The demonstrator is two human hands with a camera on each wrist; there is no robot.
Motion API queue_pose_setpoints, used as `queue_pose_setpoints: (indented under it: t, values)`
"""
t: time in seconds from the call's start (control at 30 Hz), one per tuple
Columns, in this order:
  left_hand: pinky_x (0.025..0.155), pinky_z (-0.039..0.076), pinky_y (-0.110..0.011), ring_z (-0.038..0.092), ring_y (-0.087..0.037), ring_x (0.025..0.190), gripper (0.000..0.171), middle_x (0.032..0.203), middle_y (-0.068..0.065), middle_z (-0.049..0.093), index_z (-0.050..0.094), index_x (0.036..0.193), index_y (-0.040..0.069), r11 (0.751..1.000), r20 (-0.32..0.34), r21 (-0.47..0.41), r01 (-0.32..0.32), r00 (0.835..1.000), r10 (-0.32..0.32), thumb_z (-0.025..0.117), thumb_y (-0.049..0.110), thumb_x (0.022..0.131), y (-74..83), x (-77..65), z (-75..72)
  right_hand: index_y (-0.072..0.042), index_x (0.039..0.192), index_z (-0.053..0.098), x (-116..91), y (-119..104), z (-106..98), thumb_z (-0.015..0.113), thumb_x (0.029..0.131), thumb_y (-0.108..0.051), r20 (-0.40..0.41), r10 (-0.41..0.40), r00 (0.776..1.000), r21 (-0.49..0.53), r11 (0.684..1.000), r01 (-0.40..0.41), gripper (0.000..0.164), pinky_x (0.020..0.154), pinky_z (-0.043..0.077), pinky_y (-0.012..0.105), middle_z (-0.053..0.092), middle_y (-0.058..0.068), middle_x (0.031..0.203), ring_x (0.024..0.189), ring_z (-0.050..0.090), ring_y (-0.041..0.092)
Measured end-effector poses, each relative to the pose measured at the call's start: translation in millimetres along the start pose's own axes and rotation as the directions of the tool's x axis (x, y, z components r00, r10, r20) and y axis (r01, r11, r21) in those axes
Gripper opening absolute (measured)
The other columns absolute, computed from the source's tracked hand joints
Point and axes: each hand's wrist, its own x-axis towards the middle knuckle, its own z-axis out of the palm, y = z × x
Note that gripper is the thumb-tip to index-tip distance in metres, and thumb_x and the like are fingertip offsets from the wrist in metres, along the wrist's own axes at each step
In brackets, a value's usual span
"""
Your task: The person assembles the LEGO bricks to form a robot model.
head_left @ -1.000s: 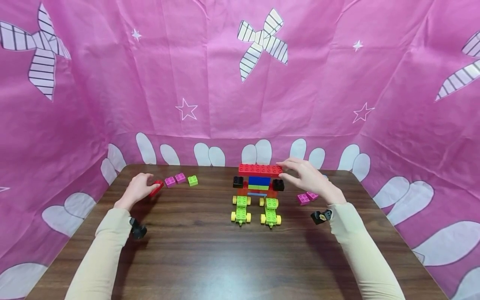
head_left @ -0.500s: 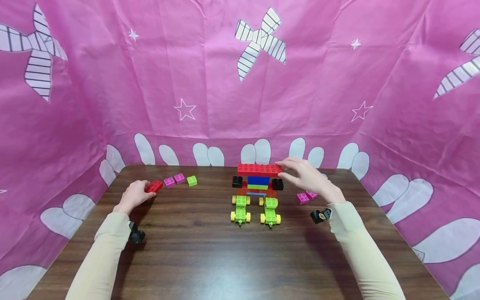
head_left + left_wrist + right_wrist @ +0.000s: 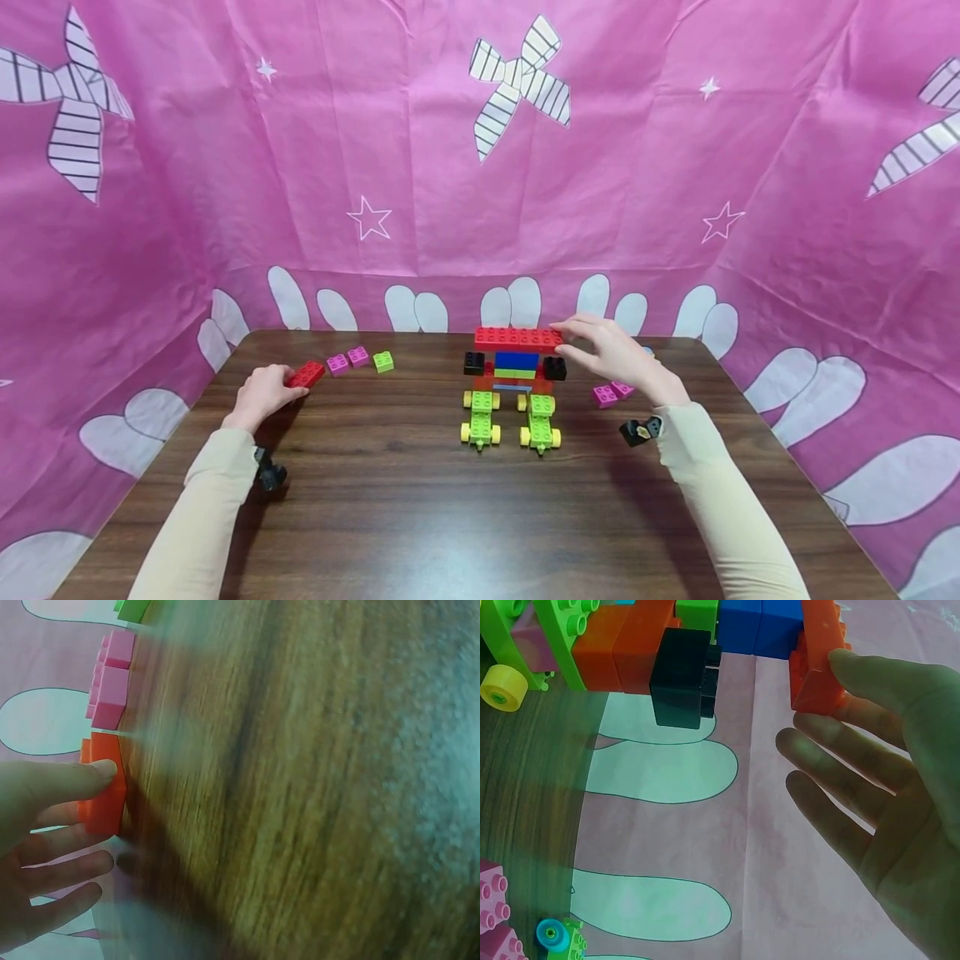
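Note:
At the left, my left hand point(image 3: 258, 396) pinches a red toy building brick point(image 3: 306, 374) between thumb and fingers. In the left wrist view, the thumb is on the near face of this brick point(image 3: 106, 796), the other fingers spread behind. My right hand point(image 3: 618, 352) pinches the right end of the long red top row point(image 3: 517, 338) on a built brick structure. Below that row are blue bricks point(image 3: 516, 361), a black brick point(image 3: 474, 362) at left and another black brick point(image 3: 555, 368) at right. Two green wheeled bases point(image 3: 481, 417) with yellow wheels stand at the front.
Two pink bricks point(image 3: 348, 361) and a green brick point(image 3: 383, 362) lie right of the left-hand brick. More pink bricks point(image 3: 605, 395) lie under the right forearm, near a small blue-and-green piece point(image 3: 559, 937). A pink patterned cloth point(image 3: 450, 167) surrounds the table point(image 3: 420, 500).
The red brick in my left hand has gone from tilted to lying level beside the pink bricks. My left hand has shifted slightly left and towards me. The right hand keeps its hold.

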Motion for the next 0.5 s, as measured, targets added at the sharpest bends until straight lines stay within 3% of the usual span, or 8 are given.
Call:
queue_pose_setpoints:
  t: [0.3, 0.5]
  values:
    - [0.073, 0.048, -0.05, 0.06, -0.035, 0.079, 0.04, 0.095, -0.026, 0.066, 0.063, 0.106, -0.009, 0.997, -0.11, -0.063, -0.047, 0.993, 0.039, 0.069, 0.022, 0.082, -6.5, -5.3, 2.2, -0.011, 0.123, 0.061, -0.5, 0.2, 0.4, 0.065, 0.088, -0.027, 0.011, 0.018, 1.0, 0.004, 1.0, -0.018, 0.038, 0.08, 0.054, 0.035, 0.065, 0.001, 0.108, 0.094, 0.062, 0.013]
    - [0.078, 0.047, -0.052, 0.059, -0.043, 0.09, 0.037, 0.102, -0.03, 0.065, 0.063, 0.106, -0.01, 0.994, -0.15, -0.102, -0.047, 0.988, 0.032, 0.067, 0.018, 0.083, -9.0, -8.4, 0.9, -0.011, 0.123, 0.061, -0.7, 0.3, 0.2, 0.065, 0.088, -0.027, 0.019, 0.033, 0.999, 0.01, 0.999, -0.033, 0.038, 0.08, 0.054, 0.033, 0.065, 0.001, 0.109, 0.094, 0.061, 0.012]
